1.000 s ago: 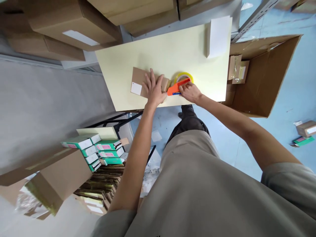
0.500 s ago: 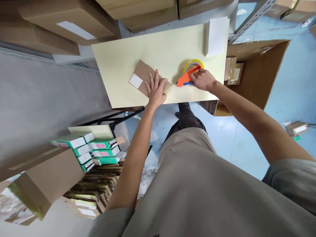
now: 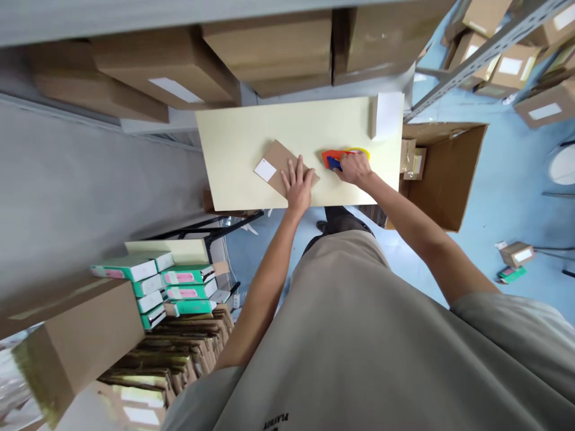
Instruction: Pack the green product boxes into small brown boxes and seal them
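Note:
On the cream table [image 3: 238, 129] lies a flat brown cardboard box [image 3: 279, 157] with a white label [image 3: 265, 170] at its left end. My left hand [image 3: 299, 187] rests on the right part of the box with its fingers spread. To the right of the box, my right hand [image 3: 356, 167] is closed around an orange tape dispenser [image 3: 330, 155]. Yellow tape [image 3: 360, 150] shows behind my knuckles. A blue piece [image 3: 333, 163] sticks out by my fingers; I cannot tell whether it belongs to the dispenser. My palm hides the grip.
A white upright block [image 3: 389, 117] stands at the table's far right corner. Large cartons [image 3: 274, 54] line the shelf behind. An open carton [image 3: 444, 173] is to the right. Green and white boxes [image 3: 186, 276] and stacked flat cardboard [image 3: 188, 347] are at lower left.
My view has shifted, and the table appears lower and smaller. The dispenser has turned to lie flatter under my right hand, and more of the blue piece shows. My left hand stays on the box.

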Demonstrator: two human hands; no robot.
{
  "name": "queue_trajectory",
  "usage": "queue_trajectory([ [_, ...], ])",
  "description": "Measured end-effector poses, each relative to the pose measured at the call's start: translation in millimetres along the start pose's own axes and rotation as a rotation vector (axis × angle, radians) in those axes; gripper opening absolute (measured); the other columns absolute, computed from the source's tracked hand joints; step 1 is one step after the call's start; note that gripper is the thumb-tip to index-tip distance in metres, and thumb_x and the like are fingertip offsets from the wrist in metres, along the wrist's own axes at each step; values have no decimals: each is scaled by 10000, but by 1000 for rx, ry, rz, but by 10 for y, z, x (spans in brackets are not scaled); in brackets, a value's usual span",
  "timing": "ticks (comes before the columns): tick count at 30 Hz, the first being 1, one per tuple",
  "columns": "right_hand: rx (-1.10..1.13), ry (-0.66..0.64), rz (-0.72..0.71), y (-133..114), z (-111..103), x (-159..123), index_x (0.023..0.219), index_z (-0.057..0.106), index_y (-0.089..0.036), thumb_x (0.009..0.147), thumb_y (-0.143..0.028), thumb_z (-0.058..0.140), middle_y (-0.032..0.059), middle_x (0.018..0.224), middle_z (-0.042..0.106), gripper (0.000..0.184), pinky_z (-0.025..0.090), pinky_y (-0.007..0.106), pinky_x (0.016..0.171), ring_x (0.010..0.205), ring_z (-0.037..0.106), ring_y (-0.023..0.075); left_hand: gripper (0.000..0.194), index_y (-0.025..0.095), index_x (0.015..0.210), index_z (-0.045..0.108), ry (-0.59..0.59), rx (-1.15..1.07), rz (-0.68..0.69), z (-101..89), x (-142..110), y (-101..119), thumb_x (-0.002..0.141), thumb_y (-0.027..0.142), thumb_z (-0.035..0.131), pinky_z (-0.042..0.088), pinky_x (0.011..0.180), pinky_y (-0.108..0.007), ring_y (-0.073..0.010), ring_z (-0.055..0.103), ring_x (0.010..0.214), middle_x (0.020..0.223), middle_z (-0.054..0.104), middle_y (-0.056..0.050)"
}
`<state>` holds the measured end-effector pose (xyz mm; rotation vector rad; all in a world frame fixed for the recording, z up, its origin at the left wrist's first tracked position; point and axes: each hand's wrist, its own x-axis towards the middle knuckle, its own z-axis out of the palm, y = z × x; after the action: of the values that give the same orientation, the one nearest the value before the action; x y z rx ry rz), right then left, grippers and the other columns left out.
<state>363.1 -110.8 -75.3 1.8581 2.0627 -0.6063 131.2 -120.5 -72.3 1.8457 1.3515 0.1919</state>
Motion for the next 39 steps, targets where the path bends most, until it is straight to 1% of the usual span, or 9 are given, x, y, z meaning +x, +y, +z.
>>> queue_trajectory([
  [6,216,84,189,-110,-511,-51,1311,720,-71,1119,-552,518,306,1276,796,556,557,420,926,1162,773,402,835,295,1648,540,-51,196,-43,-174,17,122,874,248,849,46,1402,-763,-439,25,1776,1899,201,-136],
  [11,552,145,240,-290,-1074,-99,1201,716,-141,1133,-623,503,220,1117,841,531,525,341,799,1038,810,356,561,239,1606,594,398,-8,168,-428,195,469,1050,283,657,453,1303,-584,-354,601,1509,1559,654,-200],
  [17,728,531,-53,-556,-2324,88,1277,636,-177,1103,-628,502,130,965,804,502,554,378,769,886,771,352,502,253,1649,556,802,-29,466,-1383,594,1143,1154,327,509,511,1220,-476,-293,650,1368,1423,696,-173],
  [21,540,733,-206,-537,-3105,642,1339,624,-118,1097,-514,521,228,1257,767,475,552,532,1055,1158,726,411,521,259,1642,553,783,-33,431,-2056,1096,1372,1127,332,565,478,1264,-510,-320,614,1449,1511,688,-166],
  [24,403,740,-223,-452,-3322,1192,1299,670,-71,1076,-445,572,258,1268,766,446,420,637,1227,1263,692,441,439,240,1533,653,702,-134,360,-2191,1338,1377,1101,265,581,548,1208,-473,-297,696,1375,1479,731,-150],
  [28,376,753,-244,-401,-3289,1514,1392,651,-20,1094,-457,536,284,1323,743,542,291,738,1305,1400,612,465,248,228,1216,797,654,-245,261,-1860,1221,1230,1073,206,595,628,1090,-409,-242,807,1125,1242,840,-93],
  [33,421,877,-265,-443,-2896,886,1672,471,-126,1141,-507,423,216,1688,519,656,168,678,1395,1643,361,435,118,238,1011,809,574,-207,126,-1151,655,697,1028,237,693,637,1075,-401,-235,812,1102,1128,854,-70],
  [36,541,889,-184,-388,-2076,461,1660,499,-152,1172,-481,308,184,1651,549,619,384,625,1310,1543,488,399,216,217,1110,815,461,-164,32,-710,266,230,1078,239,603,601,1166,-434,-249,797,1205,1225,846,-116],
  [39,741,500,-2,-327,-796,113,1529,595,-129,1163,-493,332,221,1491,682,579,514,586,1197,1399,627,388,324,187,1258,802,301,-77,6,-329,-77,-139,1092,217,526,488,1311,-483,-282,626,1523,1504,741,-164],
])
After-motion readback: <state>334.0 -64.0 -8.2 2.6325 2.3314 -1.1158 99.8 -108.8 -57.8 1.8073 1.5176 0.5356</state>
